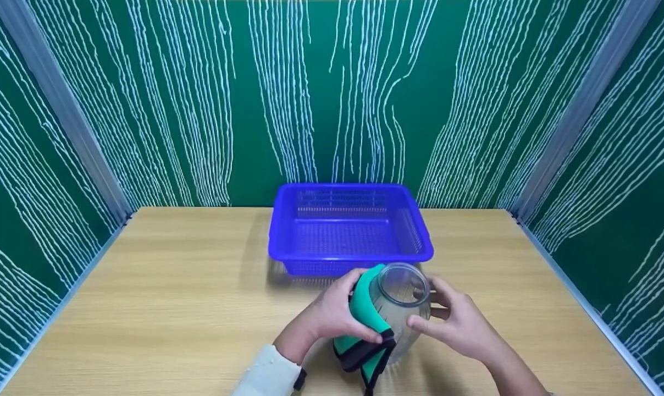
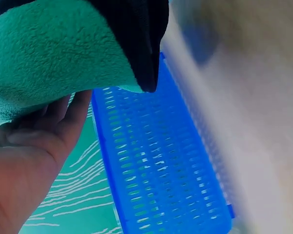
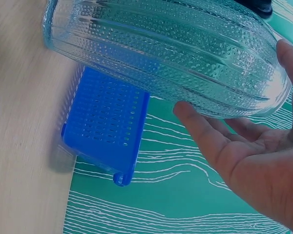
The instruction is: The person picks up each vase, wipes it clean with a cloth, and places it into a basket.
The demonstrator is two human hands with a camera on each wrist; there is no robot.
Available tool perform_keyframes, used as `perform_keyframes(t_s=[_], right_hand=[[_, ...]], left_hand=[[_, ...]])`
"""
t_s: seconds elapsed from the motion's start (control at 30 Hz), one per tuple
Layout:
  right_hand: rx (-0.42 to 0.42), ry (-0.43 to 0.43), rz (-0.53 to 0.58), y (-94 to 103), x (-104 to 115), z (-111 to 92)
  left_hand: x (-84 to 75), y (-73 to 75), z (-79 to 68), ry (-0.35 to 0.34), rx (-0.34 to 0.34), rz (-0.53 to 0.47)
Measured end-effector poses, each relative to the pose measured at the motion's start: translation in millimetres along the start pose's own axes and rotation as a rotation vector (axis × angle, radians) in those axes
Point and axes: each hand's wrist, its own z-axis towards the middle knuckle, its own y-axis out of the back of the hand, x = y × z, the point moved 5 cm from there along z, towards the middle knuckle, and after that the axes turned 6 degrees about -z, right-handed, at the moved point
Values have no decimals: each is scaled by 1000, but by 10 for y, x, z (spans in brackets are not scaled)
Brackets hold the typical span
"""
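A clear glass vase [image 1: 391, 313] with a round mouth stands before me, tilted slightly if at all. Its ribbed, dimpled wall [image 3: 185, 53] shows in the right wrist view. My left hand [image 1: 335, 312] grips a green cloth [image 1: 366, 308] with black edging, pressing it to the vase's left side. Thumb and fingers of my right hand [image 1: 459, 325] curl round the vase's right side. Fuzzy pile on the cloth [image 2: 53, 53] is visible in the left wrist view, where my left hand's fingers [image 2: 73, 119] lie partly beneath it.
Just behind the vase sits a blue perforated plastic basket [image 1: 351, 257] on the wooden table [image 1: 189, 297]. Green walls [image 1: 200, 110] with white wavy lines enclose the table at the back and both sides, with metal posts at the corners.
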Motion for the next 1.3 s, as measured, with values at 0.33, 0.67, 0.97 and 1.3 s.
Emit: perform_keyframes(t_s=[0.33,0.67,0.97,1.3], right_hand=[[6,-25,10,-5,-6,10],[10,-26,22,-2,5,8],[-8,-48,2,-5,-4,-5],[-7,-58,-38,4,-4,-9]], left_hand=[[256,-116,-18,41,49,147],[301,-119,-16,75,55,315],[334,-130,-26,52,68,382],[350,-130,-13,41,80,385]])
